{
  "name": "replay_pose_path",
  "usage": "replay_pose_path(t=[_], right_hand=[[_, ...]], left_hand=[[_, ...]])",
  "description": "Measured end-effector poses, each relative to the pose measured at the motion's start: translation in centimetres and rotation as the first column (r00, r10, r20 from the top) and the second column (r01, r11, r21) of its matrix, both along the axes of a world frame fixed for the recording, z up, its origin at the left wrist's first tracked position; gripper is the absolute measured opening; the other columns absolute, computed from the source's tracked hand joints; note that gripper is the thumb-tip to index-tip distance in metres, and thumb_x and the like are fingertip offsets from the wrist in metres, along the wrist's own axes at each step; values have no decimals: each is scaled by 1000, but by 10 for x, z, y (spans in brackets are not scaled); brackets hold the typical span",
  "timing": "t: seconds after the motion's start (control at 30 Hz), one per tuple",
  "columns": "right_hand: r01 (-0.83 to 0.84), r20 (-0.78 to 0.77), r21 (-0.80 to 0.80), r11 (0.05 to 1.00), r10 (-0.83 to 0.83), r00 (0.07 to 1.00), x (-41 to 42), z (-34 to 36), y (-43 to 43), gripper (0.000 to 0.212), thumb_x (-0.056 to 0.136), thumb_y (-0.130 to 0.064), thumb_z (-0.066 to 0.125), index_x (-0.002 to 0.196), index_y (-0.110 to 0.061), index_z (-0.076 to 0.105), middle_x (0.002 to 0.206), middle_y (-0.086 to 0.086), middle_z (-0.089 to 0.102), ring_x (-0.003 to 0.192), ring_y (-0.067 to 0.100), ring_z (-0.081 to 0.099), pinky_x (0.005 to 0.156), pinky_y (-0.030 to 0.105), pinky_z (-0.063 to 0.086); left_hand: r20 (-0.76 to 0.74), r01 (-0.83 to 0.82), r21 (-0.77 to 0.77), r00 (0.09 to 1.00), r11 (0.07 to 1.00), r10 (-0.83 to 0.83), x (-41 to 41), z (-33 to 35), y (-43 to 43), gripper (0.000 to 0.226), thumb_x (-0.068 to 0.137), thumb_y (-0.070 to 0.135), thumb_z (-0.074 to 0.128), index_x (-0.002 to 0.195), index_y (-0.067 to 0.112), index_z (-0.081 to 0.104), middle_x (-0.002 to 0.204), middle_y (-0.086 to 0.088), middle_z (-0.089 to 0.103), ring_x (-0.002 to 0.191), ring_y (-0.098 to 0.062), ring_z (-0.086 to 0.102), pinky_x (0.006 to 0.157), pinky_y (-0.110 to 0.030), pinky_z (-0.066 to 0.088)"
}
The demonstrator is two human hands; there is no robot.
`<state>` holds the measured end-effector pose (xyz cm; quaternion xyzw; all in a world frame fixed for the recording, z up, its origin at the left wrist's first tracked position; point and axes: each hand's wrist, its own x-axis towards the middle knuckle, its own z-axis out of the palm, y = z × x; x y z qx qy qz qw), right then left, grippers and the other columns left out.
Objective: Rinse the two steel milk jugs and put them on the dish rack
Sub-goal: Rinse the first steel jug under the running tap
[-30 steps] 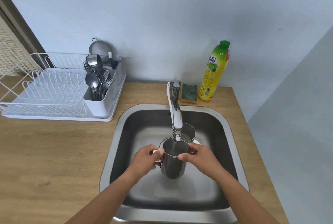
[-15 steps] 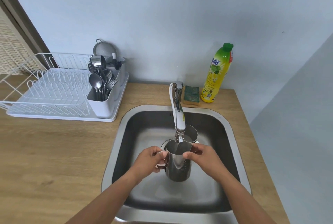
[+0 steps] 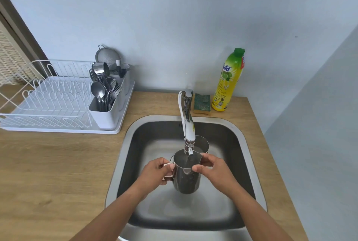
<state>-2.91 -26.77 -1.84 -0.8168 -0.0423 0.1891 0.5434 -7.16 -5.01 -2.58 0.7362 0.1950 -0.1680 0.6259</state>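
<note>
I hold a steel milk jug [image 3: 187, 179] upright over the sink [image 3: 240, 143], its mouth right under the faucet spout [image 3: 187, 124]. My left hand [image 3: 155, 173] grips the jug's handle. My right hand [image 3: 212, 169] pinches the jug's rim and side. Water seems to run from the spout into the jug. The second steel jug [image 3: 202, 143] stands in the sink just behind the first, partly hidden by the faucet. The white dish rack [image 3: 48, 105] sits on the counter at the far left.
A white cutlery holder [image 3: 109, 108] full of spoons and forks stands at the rack's right end, with a small steel cup and a strainer behind it. A green-topped sponge [image 3: 202, 103] and a yellow dish soap bottle [image 3: 228, 81] stand behind the sink. Wooden counter surrounds it.
The jug stays under the spout in both hands. The view has shifted slightly, so everything sits a little more to the right.
</note>
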Motion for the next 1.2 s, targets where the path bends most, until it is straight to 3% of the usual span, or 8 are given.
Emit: replay_pose_path(t=[0.1, 0.2, 0.33, 0.43, 0.6, 0.8, 1.07, 1.2], right_hand=[[7, -1, 2, 1000, -7, 1000, 1, 1, -1, 21, 78, -21, 82, 94, -32, 74, 92, -11, 78, 91, 7, 72, 84, 23, 53], [6, 12, 1, 1000, -6, 1000, -2, 0, -1, 24, 80, -23, 80, 97, -36, 68, 92, -13, 75, 90, 3, 68, 79, 16, 50], [-22, -31, -7, 1000, 22, 999, -2, -9, 1, 42, 79, -27, 81, 116, -28, 61, 109, -9, 72, 107, 8, 65, 96, 25, 50], [-35, -98, -32, 999, 31, 995, -2, -14, 5, 40, 84, -31, 76, 118, -25, 56, 111, -10, 69, 108, 10, 64, 91, 23, 50], [-43, -165, -74, 996, 30, 986, 0, -27, 5, 45, 81, -47, 74, 116, -24, 57, 112, -3, 70, 103, 11, 67, 87, 32, 56], [-88, -242, -167, 982, 45, 969, 2, -27, 9, 45, 83, -54, 67, 114, -23, 57, 104, 1, 69, 95, 17, 68, 64, 27, 54], [-140, -282, -295, 945, 54, 958, 1, -25, 13, 63, 86, -67, 53, 97, -7, 68, 92, 9, 74, 72, 19, 70, 62, 34, 59], [-142, -312, -334, 932, 32, 949, 3, -25, 13, 63, 84, -72, 50, 99, -14, 68, 84, 3, 73, 70, 24, 74, 67, 40, 63]], left_hand=[[-6, 27, 18, 1000, 999, -27, 0, 0, 1, 16, 96, 24, 60, 94, 9, 65, 88, -4, 72, 84, -14, 68, 76, -34, 58], [2, 26, 3, 1000, 1000, -26, -1, 0, 0, 15, 97, 23, 59, 94, 9, 65, 89, -4, 73, 86, -16, 69, 75, -34, 58], [1, 25, 32, 1000, 999, -25, -1, -1, 2, 22, 99, 23, 55, 98, 3, 63, 90, -7, 73, 83, -17, 70, 72, -34, 60], [-14, 30, 28, 999, 999, -29, -1, -3, 3, 19, 99, 23, 54, 94, 7, 61, 95, -12, 75, 78, -18, 71, 66, -34, 59], [-59, 33, 46, 998, 998, -30, -4, -11, 3, 21, 100, 26, 52, 93, 7, 59, 93, -19, 76, 68, -20, 70, 58, -31, 56], [-156, 26, 6, 987, 1000, -25, -7, -26, 2, 25, 101, 30, 49, 89, 8, 54, 76, -14, 73, 63, -25, 70, 55, -32, 55], [-279, 62, -44, 958, 997, -72, -5, -22, 1, 31, 101, 33, 50, 97, 3, 57, 74, -17, 73, 57, -22, 70, 53, -37, 61], [-309, 76, -52, 947, 996, -88, -4, -20, 0, 35, 102, 32, 49, 103, -2, 59, 72, -15, 73, 56, -21, 70, 51, -36, 61]])
